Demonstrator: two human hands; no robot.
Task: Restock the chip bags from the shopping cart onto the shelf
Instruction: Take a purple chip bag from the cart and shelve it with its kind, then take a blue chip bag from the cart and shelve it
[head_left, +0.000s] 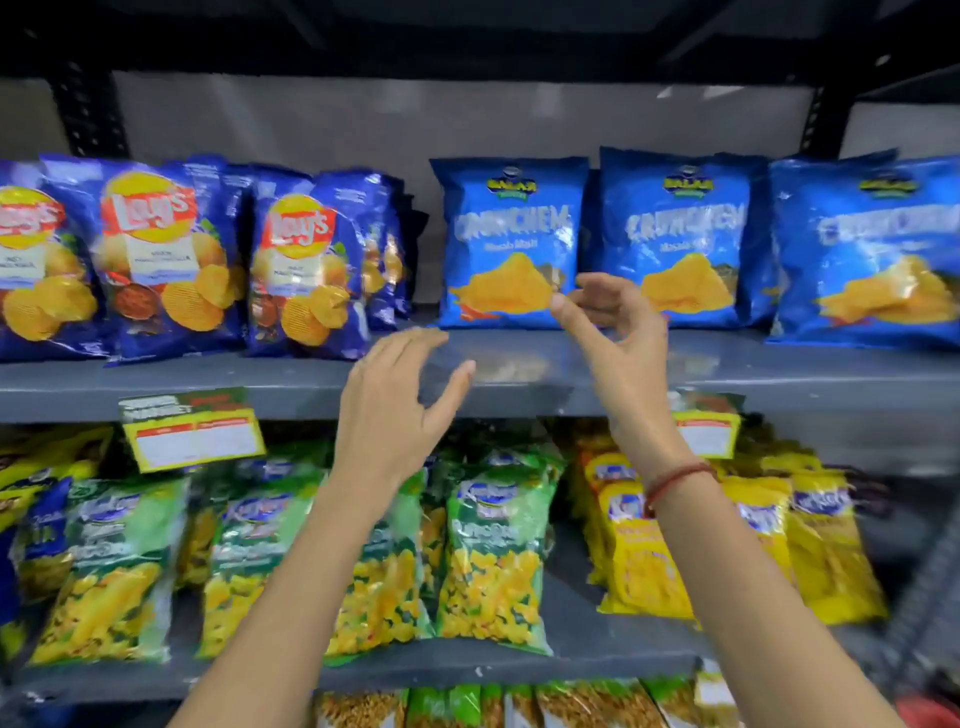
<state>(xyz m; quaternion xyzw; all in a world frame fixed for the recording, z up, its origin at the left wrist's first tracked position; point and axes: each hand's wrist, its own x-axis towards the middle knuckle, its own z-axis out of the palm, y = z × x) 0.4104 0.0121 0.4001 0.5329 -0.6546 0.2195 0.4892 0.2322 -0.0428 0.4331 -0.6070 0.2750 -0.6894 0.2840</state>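
Note:
Three light-blue Crunchem chip bags stand upright on the grey upper shelf (519, 371): one in the middle (511, 228), one to its right (680, 228), one at the far right (872, 249). Dark-blue Lay's bags (156, 260) fill the shelf's left half. My left hand (395, 410) hovers over the shelf's front edge, fingers spread, holding nothing. My right hand (613, 332) is raised just in front of the middle Crunchem bag's lower right corner, fingers loosely curled and apart, empty. The shopping cart is out of view.
The lower shelf (597, 660) holds green snack bags (493, 551) in the middle and yellow ones (644, 545) at right. Price tags (192, 431) hang on the upper shelf's front edge. More packets show at the bottom. A black upright post stands at the far left.

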